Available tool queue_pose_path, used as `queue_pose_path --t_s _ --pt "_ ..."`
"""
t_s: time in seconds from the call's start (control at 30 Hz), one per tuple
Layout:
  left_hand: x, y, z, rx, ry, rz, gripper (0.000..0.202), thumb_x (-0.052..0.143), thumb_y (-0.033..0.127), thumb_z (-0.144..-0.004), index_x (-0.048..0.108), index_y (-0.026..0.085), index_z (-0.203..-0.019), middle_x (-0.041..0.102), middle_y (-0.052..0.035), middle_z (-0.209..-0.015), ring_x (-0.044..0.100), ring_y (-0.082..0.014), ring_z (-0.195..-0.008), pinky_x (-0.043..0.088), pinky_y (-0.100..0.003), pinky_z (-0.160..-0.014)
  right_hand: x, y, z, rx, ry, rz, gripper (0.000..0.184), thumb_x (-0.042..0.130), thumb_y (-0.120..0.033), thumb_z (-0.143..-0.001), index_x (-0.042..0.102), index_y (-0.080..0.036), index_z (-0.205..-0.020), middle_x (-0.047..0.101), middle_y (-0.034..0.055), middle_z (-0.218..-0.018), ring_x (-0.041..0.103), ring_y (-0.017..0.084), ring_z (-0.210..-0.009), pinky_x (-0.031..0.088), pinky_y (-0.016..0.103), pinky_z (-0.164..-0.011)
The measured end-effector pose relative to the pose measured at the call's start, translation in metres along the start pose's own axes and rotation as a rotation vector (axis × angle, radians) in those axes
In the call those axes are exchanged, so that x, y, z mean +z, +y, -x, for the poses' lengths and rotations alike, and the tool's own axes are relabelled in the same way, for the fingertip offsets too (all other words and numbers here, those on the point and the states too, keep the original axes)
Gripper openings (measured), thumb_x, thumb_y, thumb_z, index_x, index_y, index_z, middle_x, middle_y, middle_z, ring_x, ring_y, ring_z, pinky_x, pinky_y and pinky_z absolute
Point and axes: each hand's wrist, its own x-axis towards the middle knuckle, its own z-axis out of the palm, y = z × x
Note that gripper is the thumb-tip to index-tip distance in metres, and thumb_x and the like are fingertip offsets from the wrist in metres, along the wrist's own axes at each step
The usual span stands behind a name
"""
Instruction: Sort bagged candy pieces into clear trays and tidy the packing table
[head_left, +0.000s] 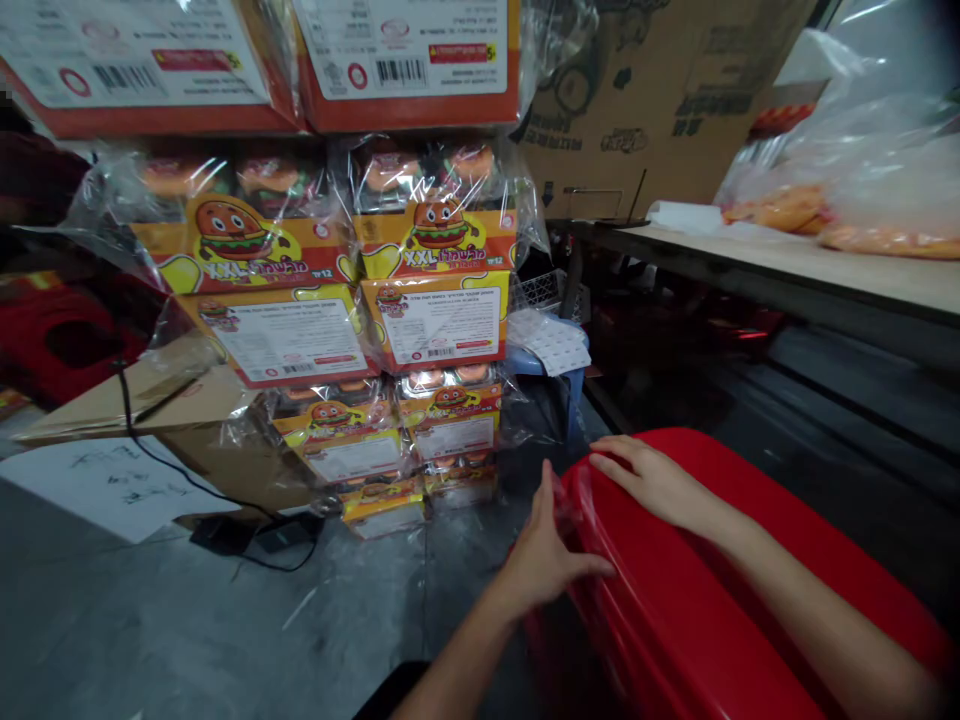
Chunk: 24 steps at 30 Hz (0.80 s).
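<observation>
We observe the left hand (544,550) with its fingers extended and held close together, pressed against the near edge of a large rounded red plastic bin (750,540); it pinches nothing. The right hand (645,482) rests flat on top of the same bin, fingers slightly spread and not gripping. Clear plastic film (574,510) lies along the bin's edge, just beside the left hand. The bin occupies the near right. Beyond it stands a stack of shrink-wrapped orange-and-yellow burger-printed cartons (427,320). At far right, a pale wooden table (817,270) carries clear bags of orange goods (885,240). At left, a thin black cable (172,470) runs across the grey concrete floor (150,620).
</observation>
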Motion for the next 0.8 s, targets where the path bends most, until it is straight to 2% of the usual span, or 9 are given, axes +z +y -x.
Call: queue_pose_path --t_s 0.07,0.17,0.2,0.27,0.37,0.43,0.57,0.67,0.8 --pt "-0.016 0.001 -0.023 0.033 -0.104 -0.063 0.099 0.078 0.034 -0.042 0.031 0.023 -0.129 0.034 -0.0105 -0.132 0.035 -0.0254 -0.118 0.029 -0.039 -0.098 0.000 0.006 -0.004 0.022 -0.004 -0.068 0.042 0.035 -0.045 -0.085 0.056 -0.014 -0.104 0.057 0.0103 -0.108 0.051 0.021 -0.101 0.037 0.033 -0.091" --pt "-0.038 -0.017 -0.046 -0.104 -0.107 -0.048 0.048 0.070 0.037 -0.054 0.057 0.016 -0.095 0.059 -0.0040 -0.089 0.055 -0.0166 -0.083 0.042 -0.032 -0.079 -0.004 0.015 -0.015 0.079 -0.039 -0.157 0.040 0.036 -0.046 -0.083 0.057 -0.016 -0.100 0.060 0.0079 -0.102 0.054 0.021 -0.094 0.040 0.033 -0.085" --pt "-0.044 -0.028 -0.049 -0.167 -0.092 -0.038 0.036 0.068 0.038 -0.056 0.059 0.015 -0.081 0.059 -0.0010 -0.074 0.055 -0.0140 -0.071 0.043 -0.030 -0.072 -0.006 0.016 -0.020 0.095 -0.044 -0.180 0.039 0.037 -0.046 -0.082 0.058 -0.017 -0.098 0.062 0.0071 -0.099 0.056 0.022 -0.091 0.042 0.034 -0.082" --pt "-0.056 -0.051 -0.048 -0.258 -0.074 -0.046 0.031 0.067 0.041 -0.054 0.054 0.014 -0.062 0.052 0.0025 -0.055 0.051 -0.0118 -0.055 0.043 -0.030 -0.062 -0.009 0.014 -0.033 0.096 -0.024 -0.220 0.037 0.040 -0.045 -0.081 0.059 -0.017 -0.094 0.063 0.0063 -0.095 0.057 0.022 -0.087 0.043 0.034 -0.078" --pt "-0.067 -0.067 -0.036 -0.338 -0.033 -0.040 0.037 0.061 0.049 -0.057 0.051 0.014 -0.064 0.045 0.0054 -0.046 0.047 -0.0113 -0.045 0.043 -0.031 -0.052 -0.005 0.006 -0.052 0.051 0.046 -0.302 0.035 0.042 -0.043 -0.079 0.059 -0.016 -0.094 0.064 0.0066 -0.093 0.057 0.022 -0.086 0.043 0.032 -0.076" --pt "-0.065 -0.056 -0.029 -0.321 -0.002 -0.026 0.040 0.055 0.050 -0.063 0.054 0.014 -0.079 0.045 0.0056 -0.050 0.046 -0.0104 -0.046 0.043 -0.030 -0.053 0.003 0.003 -0.059 0.020 0.079 -0.360 0.036 0.041 -0.043 -0.080 0.058 -0.016 -0.097 0.064 0.0063 -0.093 0.057 0.021 -0.086 0.043 0.032 -0.076" --pt "-0.033 0.002 -0.032 -0.095 -0.005 -0.164 0.048 0.050 0.045 -0.072 0.052 0.015 -0.110 0.057 -0.0025 -0.079 0.052 -0.0131 -0.069 0.042 -0.028 -0.068 0.022 0.016 -0.055 0.030 0.082 -0.348 0.035 0.040 -0.042 -0.081 0.058 -0.016 -0.096 0.064 0.0071 -0.094 0.057 0.021 -0.089 0.042 0.033 -0.082" --pt "-0.008 0.033 -0.045 -0.012 0.037 -0.380 0.046 0.056 0.044 -0.068 0.057 0.014 -0.103 0.055 -0.0064 -0.091 0.050 -0.0170 -0.081 0.039 -0.030 -0.074 0.025 0.026 -0.047 0.069 0.083 -0.335 0.036 0.037 -0.043 -0.082 0.058 -0.017 -0.094 0.063 0.0084 -0.097 0.056 0.023 -0.092 0.041 0.035 -0.084" --pt "-0.007 0.030 -0.057 -0.048 0.051 -0.285 0.029 0.058 0.036 -0.068 0.057 0.013 -0.087 0.055 -0.0026 -0.078 0.049 -0.0122 -0.068 0.039 -0.025 -0.062 0.016 0.022 -0.044 0.089 0.156 -0.393 0.041 0.039 -0.046 -0.082 0.054 -0.015 -0.103 0.059 0.0108 -0.106 0.052 0.023 -0.099 0.037 0.038 -0.090"
